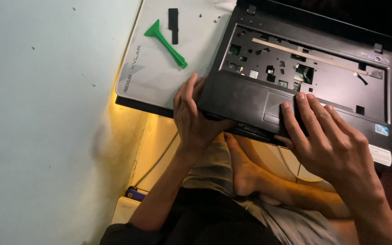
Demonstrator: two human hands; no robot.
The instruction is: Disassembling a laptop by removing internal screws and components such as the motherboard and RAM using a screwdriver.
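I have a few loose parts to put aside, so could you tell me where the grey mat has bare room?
The grey work mat is bare below the green plastic pry tool, up to the left hand. The black laptop base is crowded; the right hand covers its touchpad.

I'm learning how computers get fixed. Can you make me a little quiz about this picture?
1. True or false: the keyboard is in place on the laptop.
2. What colour is the pry tool lying on the grey mat? A red, B green, C yellow
3. Which hand rests its fingers on the touchpad?

Key
1. False: the keyboard bay is bare, with holes and circuit parts showing.
2. B, green.
3. The right hand; the left hand grips the laptop's front left corner.
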